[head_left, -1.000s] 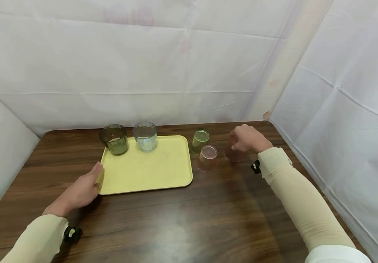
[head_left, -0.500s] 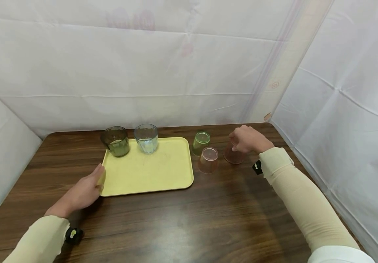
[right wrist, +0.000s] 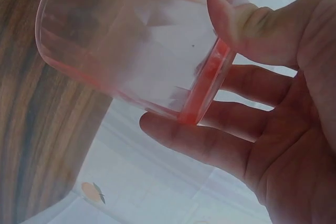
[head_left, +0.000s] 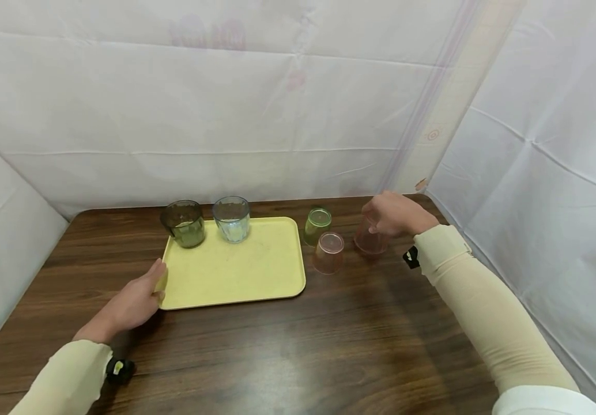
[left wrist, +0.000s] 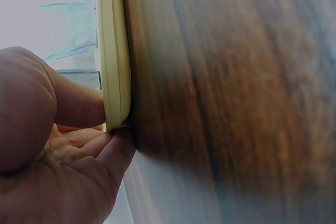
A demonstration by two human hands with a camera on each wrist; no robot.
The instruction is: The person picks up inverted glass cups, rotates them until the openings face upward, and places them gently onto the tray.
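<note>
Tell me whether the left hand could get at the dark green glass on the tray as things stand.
Probably yes. The left hand grips the yellow tray at its near left corner, and the dark green glass stands at the far left corner of the same tray, with only bare tray between them.

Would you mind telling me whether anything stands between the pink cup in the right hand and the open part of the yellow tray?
Yes. The right hand holds a pink cup by its base. Between it and the yellow tray stand an upside-down pink cup and a green cup, both on the table just off the tray's right edge.
</note>
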